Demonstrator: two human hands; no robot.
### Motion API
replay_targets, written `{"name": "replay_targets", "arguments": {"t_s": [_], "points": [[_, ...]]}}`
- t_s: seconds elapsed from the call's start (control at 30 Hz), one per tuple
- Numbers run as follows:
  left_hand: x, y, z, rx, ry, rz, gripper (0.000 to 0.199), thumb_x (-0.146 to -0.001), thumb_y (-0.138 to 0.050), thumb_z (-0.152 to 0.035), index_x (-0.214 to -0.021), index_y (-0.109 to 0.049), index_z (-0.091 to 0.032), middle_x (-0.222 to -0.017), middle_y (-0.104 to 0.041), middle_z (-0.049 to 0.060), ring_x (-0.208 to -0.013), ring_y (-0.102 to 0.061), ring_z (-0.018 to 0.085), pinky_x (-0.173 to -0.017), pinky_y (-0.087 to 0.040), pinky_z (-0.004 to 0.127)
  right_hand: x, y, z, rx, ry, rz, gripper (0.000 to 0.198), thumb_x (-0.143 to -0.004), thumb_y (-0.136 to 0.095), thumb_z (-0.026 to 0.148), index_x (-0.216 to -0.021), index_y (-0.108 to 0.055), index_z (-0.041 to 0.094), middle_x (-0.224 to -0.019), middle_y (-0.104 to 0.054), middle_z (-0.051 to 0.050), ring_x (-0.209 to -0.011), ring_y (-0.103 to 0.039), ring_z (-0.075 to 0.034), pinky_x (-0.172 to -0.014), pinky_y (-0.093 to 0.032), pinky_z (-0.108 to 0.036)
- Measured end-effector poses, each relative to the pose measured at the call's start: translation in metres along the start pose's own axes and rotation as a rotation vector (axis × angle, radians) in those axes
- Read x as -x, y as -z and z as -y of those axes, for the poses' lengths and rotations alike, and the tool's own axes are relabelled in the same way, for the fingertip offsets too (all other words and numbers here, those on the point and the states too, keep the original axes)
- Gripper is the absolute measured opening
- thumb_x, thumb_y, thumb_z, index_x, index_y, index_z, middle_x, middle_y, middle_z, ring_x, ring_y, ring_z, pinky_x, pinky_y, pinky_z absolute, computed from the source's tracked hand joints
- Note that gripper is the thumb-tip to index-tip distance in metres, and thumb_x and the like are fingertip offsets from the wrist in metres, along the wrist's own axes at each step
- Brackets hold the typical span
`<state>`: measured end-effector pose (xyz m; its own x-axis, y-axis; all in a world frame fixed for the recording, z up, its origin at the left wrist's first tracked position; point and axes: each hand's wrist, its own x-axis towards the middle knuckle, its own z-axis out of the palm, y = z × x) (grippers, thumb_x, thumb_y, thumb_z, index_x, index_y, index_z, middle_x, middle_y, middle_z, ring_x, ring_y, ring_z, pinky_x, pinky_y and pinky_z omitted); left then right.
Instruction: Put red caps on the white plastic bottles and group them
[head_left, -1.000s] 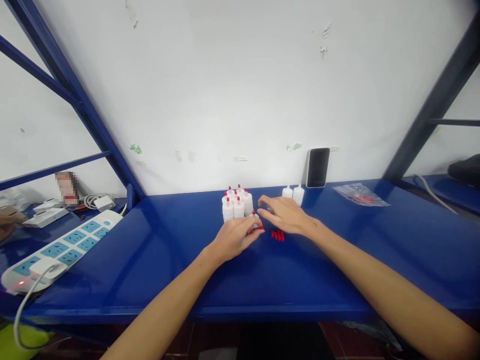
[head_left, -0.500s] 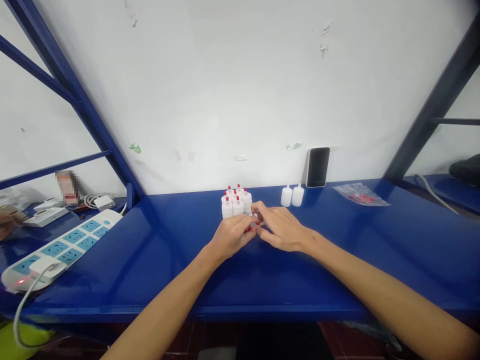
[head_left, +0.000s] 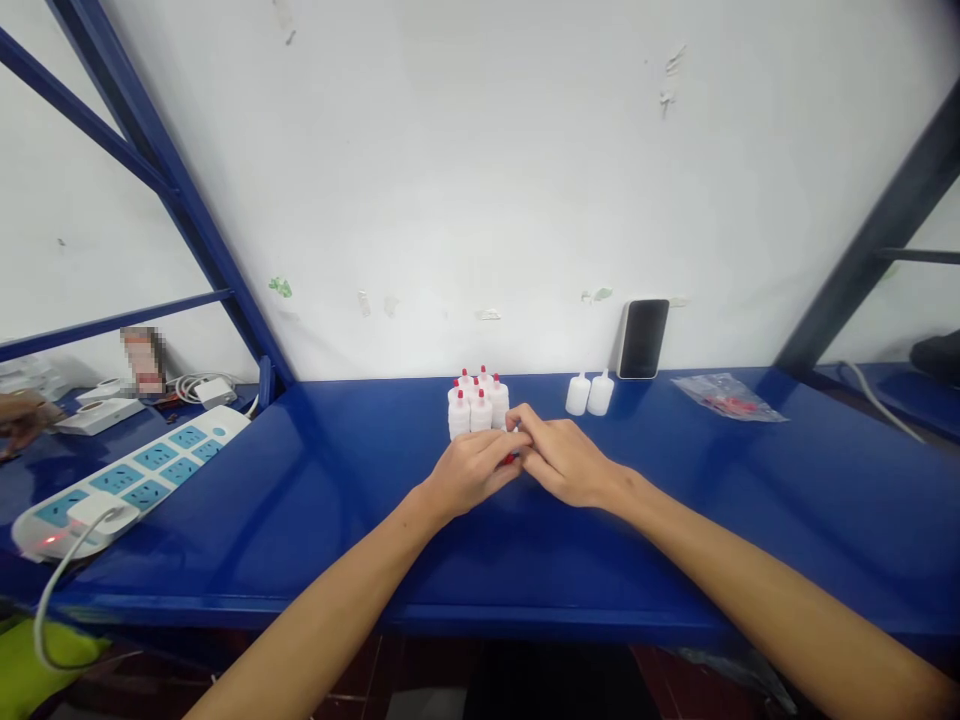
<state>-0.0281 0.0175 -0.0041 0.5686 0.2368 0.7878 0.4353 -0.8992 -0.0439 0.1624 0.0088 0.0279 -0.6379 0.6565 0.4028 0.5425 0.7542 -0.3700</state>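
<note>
My left hand (head_left: 474, 472) and my right hand (head_left: 568, 462) meet over the table, fingers closed and fingertips touching. A small red cap (head_left: 510, 458) shows under my left fingertips. What my right fingers grip is mostly hidden behind the knuckles; a bit of white shows there. Just behind my left hand stands a tight cluster of white squeeze bottles (head_left: 480, 412), upright, with red caps on their nozzles. Farther right, two white bottles with bare nozzles (head_left: 589, 395) stand side by side.
A clear plastic bag of red caps (head_left: 731, 400) lies at the right rear of the blue table (head_left: 360, 540). A black-screened device (head_left: 643, 340) leans on the wall. A white power strip (head_left: 142, 480) with a cord runs along the left. Another person's hand (head_left: 22, 415) is at far left.
My fingers have drawn closer together, and my right fingertips now overlap the left ones, covering more of the red. The view has shifted slightly. The bottles stand as before.
</note>
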Motion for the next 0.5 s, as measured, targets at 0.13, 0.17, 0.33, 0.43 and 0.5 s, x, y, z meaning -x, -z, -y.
{"name": "replay_targets", "arguments": {"t_s": [0.13,0.17,0.33,0.43,0.5], "points": [[-0.001,0.000,0.001,0.036,0.064,-0.006,0.018,-0.092,-0.061,-0.029,-0.101,-0.061,-0.014,-0.075,-0.064,0.001,-0.063,-0.060,0.010,-0.064,-0.049,0.020,0.002,0.002,-0.014,-0.115,-0.040,-0.150,0.012,-0.086,-0.037,0.019,-0.098,-0.041,0.021,-0.063,-0.049,0.005,-0.053,-0.044,-0.015,-0.057,-0.031,-0.027],[-0.001,0.000,0.000,0.049,0.062,0.025,0.018,-0.092,-0.061,-0.031,-0.095,-0.063,-0.014,-0.075,-0.064,0.002,-0.064,-0.060,0.010,-0.066,-0.049,0.021,0.002,0.002,-0.018,-0.136,-0.050,-0.192,0.009,-0.087,-0.037,0.020,-0.095,-0.042,0.021,-0.063,-0.049,0.005,-0.054,-0.044,-0.015,-0.058,-0.032,-0.027],[-0.003,-0.004,-0.002,0.145,0.090,0.264,0.030,-0.094,-0.054,-0.038,-0.084,-0.067,-0.013,-0.075,-0.060,0.003,-0.067,-0.057,0.011,-0.065,-0.047,0.022,-0.003,-0.001,-0.034,-0.179,-0.088,-0.291,0.019,-0.079,-0.042,0.018,-0.098,-0.045,0.020,-0.083,-0.055,-0.001,-0.073,-0.052,-0.017,-0.069,-0.039,-0.030],[-0.003,-0.005,-0.004,0.184,0.154,0.375,0.036,-0.096,-0.050,-0.040,-0.085,-0.069,-0.012,-0.074,-0.057,0.002,-0.065,-0.055,0.011,-0.064,-0.045,0.022,-0.007,-0.004,-0.041,-0.168,-0.139,-0.279,0.027,-0.078,-0.042,0.014,-0.105,-0.046,0.019,-0.097,-0.058,-0.005,-0.081,-0.054,-0.019,-0.075,-0.042,-0.032],[-0.004,-0.004,-0.005,0.200,0.186,0.445,0.036,-0.097,-0.048,-0.040,-0.087,-0.069,-0.012,-0.077,-0.057,0.002,-0.067,-0.055,0.011,-0.067,-0.045,0.022,-0.007,-0.006,-0.044,-0.183,-0.176,-0.268,0.029,-0.086,-0.042,0.019,-0.114,-0.046,0.020,-0.101,-0.059,-0.006,-0.078,-0.055,-0.018,-0.075,-0.043,-0.032]]}}
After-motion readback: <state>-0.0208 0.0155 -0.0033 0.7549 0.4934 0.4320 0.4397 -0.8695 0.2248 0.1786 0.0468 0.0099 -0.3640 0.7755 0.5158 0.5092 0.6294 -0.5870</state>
